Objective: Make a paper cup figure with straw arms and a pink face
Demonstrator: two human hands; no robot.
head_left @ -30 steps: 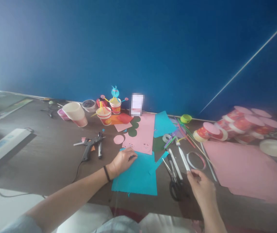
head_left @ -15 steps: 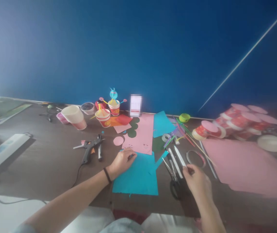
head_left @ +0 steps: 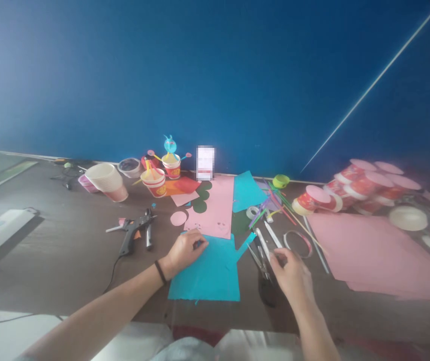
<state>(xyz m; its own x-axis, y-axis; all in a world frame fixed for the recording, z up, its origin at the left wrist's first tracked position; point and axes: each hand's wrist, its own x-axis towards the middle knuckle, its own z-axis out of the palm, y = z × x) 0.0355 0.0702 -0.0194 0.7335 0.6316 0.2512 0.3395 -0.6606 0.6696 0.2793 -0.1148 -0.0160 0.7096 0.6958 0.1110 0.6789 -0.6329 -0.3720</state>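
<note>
My left hand (head_left: 185, 253), with a dark band at the wrist, rests on the top left part of a blue paper sheet (head_left: 207, 281). Its fingers are curled together, and what they hold, if anything, is too small to make out. Farther right, my right hand (head_left: 293, 273) has its thumb and fingers closed at the near end of a white pen-like stick (head_left: 262, 240). A second white stick (head_left: 272, 233) lies just beyond the fingers. Scissors (head_left: 257, 259) lie left of this hand, their black handles partly in shadow. A narrow blue strip (head_left: 245, 246) juts from the sheet's right side.
Behind the blue sheet lies pink paper (head_left: 215, 205) with dark green circles (head_left: 199, 206). A glue gun (head_left: 130, 235) with its cord is at left, near stacked paper cups (head_left: 109, 183). Pink-topped cups (head_left: 375, 183), pink sheets (head_left: 380, 255) and a tape roll (head_left: 298, 244) occupy the right.
My right hand has moved left, from the right-hand white stick to the left-hand one. The left hand stays on the blue sheet. The whole view has shifted slightly.
</note>
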